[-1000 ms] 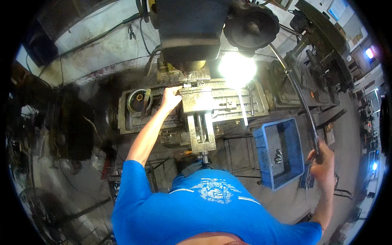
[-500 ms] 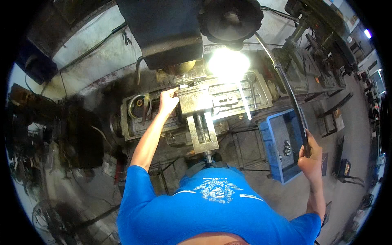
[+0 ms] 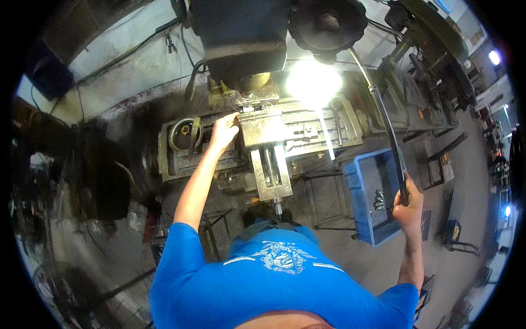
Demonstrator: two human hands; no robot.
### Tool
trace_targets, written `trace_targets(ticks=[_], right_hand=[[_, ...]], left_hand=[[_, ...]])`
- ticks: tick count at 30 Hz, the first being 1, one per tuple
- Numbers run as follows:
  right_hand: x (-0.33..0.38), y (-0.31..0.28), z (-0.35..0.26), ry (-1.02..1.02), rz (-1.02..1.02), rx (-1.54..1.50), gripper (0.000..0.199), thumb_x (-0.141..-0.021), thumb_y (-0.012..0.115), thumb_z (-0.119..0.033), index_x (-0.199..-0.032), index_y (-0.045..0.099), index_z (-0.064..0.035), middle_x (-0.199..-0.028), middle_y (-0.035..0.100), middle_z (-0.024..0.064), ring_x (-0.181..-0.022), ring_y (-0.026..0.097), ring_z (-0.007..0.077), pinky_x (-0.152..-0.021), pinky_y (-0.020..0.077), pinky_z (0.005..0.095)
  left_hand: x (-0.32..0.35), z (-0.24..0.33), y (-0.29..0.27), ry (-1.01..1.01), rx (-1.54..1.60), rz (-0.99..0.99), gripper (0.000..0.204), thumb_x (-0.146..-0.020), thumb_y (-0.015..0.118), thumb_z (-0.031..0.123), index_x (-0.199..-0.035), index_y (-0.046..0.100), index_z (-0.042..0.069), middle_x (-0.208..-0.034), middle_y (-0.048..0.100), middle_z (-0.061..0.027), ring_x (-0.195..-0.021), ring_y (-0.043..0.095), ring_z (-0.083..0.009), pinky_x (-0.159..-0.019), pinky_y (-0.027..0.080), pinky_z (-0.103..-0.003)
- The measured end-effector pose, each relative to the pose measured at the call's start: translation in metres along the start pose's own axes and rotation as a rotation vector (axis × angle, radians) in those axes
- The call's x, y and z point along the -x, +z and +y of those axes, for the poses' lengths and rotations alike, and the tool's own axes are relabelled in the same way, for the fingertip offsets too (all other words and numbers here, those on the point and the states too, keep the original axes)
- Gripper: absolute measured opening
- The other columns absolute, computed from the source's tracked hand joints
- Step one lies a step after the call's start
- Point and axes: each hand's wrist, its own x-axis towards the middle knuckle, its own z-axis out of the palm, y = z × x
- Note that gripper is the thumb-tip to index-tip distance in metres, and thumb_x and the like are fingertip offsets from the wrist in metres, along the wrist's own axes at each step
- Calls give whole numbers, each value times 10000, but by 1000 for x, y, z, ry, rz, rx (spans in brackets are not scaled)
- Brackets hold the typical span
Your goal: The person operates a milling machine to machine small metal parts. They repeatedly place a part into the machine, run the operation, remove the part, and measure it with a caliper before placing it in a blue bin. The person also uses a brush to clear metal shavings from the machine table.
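Note:
My left hand (image 3: pixel 223 131) is at the left end of the machine vise (image 3: pixel 262 131), thumb and fingers closed together near the jaws. What lies between the fingertips is too small to make out. Below the dark machine head (image 3: pixel 241 46), the vise sits on a slotted metal table (image 3: pixel 350 129), its screw pointing toward me. On the right, my right hand (image 3: pixel 409 205) is wrapped around the lower end of a long lever (image 3: pixel 390 129) with a dark grip. The lever runs up toward a round dark hub (image 3: pixel 327 27).
A bright work lamp (image 3: pixel 313 82) glares over the table. Beside my right hand stands a blue crate (image 3: pixel 362 205) with several shiny metal parts (image 3: pixel 379 201) inside. A handwheel (image 3: pixel 185 135) and a wrench (image 3: pixel 337 125) lie on the table. Other machines stand at the right.
The view has shifted slightly, so the machine head and hub appear farther right. My right hand, still on the lever, appears a little farther left and up. My left hand stays by the vise.

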Motion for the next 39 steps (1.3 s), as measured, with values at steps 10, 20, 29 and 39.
trace_targets(ticks=[10, 20, 29, 39], right_hand=[[0, 6, 5, -65, -79, -192, 699, -601, 483, 34, -1297, 423, 10, -593, 451, -29, -524, 416, 31, -485, 324, 161], [-6, 18, 19, -37, -78, -230, 715, -597, 486, 21, -1308, 424, -5, -607, 461, -32, -531, 420, 28, -498, 336, 158], [-7, 20, 18, 51, -136, -394, 704, -612, 479, -52, -1312, 416, -2, -659, 437, -48, -577, 398, 25, -521, 303, 154], [-8, 26, 29, -59, -171, -522, 650, -645, 558, -99, -1281, 458, -7, -703, 445, -71, -603, 391, 4, -539, 314, 136]], left_hand=[[224, 2, -15, -317, -369, -125, 307, -711, 471, -15, -982, 616, -26, -879, 655, -81, -842, 611, -149, -789, 489, -295], [347, -224, -3, -609, -907, -712, 317, -680, 598, 243, -838, 632, -30, -890, 615, -256, -858, 595, -405, -726, 485, -453], [345, -210, 31, -681, -451, -224, 515, -676, 667, 247, -1092, 556, -36, -1071, 581, -260, -1009, 567, -368, -845, 455, -400], [360, -168, -1, -881, -836, -321, 300, -679, 575, 163, -912, 650, -10, -958, 608, -263, -942, 596, -365, -788, 471, -418]])
